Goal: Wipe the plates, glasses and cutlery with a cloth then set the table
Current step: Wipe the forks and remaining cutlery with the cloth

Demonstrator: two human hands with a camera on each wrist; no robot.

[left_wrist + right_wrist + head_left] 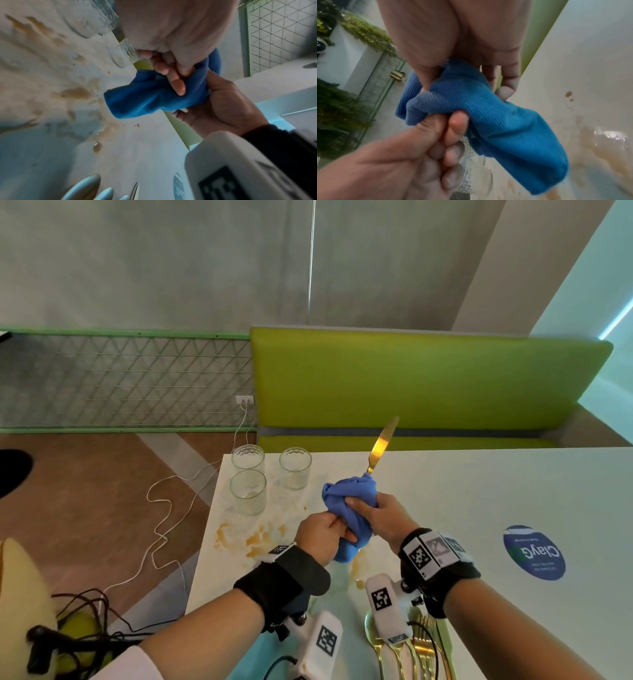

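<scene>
A gold knife (382,445) points up and away above the white table (479,491), its blade bare. A blue cloth (352,491) is bunched round its lower part and hides the handle. My right hand (363,505) grips the cloth round the knife. My left hand (337,525) has its fingers curled at the lower end, where the handle runs, with the cloth's tail hanging below it. In the left wrist view the cloth (137,100) sits between both hands. In the right wrist view my left hand (450,135) presses its thumb against the cloth (505,128).
Three ribbed glasses (248,491) stand at the table's far left corner. Brownish spills (253,539) stain the table near them. Gold cutlery (411,645) lies at the near edge under my wrists. A blue sticker (534,553) is on the right, a green bench (411,378) behind, cables (161,529) on the floor.
</scene>
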